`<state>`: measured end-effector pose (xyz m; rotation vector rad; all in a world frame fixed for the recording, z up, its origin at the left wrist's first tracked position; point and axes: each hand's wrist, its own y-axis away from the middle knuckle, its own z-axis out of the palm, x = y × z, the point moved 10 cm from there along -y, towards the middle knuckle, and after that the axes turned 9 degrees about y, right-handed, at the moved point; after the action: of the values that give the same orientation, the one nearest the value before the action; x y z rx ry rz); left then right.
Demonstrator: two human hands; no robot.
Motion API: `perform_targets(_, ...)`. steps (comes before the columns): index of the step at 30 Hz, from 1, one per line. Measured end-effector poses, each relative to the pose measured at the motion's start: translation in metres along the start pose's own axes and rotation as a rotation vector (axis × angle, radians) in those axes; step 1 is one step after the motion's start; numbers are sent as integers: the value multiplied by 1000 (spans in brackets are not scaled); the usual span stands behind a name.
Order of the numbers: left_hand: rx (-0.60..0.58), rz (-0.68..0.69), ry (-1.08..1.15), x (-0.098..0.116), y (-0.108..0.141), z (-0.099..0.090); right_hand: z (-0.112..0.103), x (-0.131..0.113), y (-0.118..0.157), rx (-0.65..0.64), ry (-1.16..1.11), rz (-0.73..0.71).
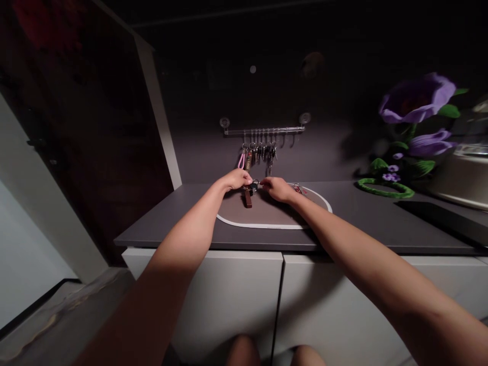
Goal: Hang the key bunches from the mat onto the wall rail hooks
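Small dark key fob (pixel 253 185) with brown leather strap (pixel 248 198) pinched between left hand (pixel 237 179) and right hand (pixel 278 189), both nearly closed, above oval mat (pixel 259 225). Other keys (pixel 260 152) hang from wall rail (pixel 264 130) beyond the hands.

Small dark metal piece (pixel 253 185) between the left hand (pixel 237 179) and right hand (pixel 278 189): partly hidden by the fingers (pixel 249 181), its form too small to tell. Keys (pixel 263 151) on the wall rail: too small and dim to tell apart. Red-marked item (pixel 298 189) on the oval mat (pixel 263 216): too small to tell, the mat's lower right rim hidden under the right forearm (pixel 328 229). Metal basin (pixel 461 178): cut off by the right edge.
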<state>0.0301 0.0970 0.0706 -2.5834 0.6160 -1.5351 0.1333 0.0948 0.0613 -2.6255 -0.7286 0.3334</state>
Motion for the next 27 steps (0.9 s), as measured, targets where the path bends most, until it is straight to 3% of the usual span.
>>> perform_targets(6,51,-115,373,-9,-2,-2,-7,1,2,43,-59,24)
perform_targets(11,54,-156,564,-12,-4,-3,-21,6,3,161,-301,88)
perform_targets(15,-14,-122,724,-4,-4,4,-28,8,2,235,-671,82)
perform_targets(19,-48,-82,841,3,-5,7,-27,6,3,215,-987,89)
perform_targets(27,-107,-29,910,13,-3,13,-31,6,7,230,-1110,99)
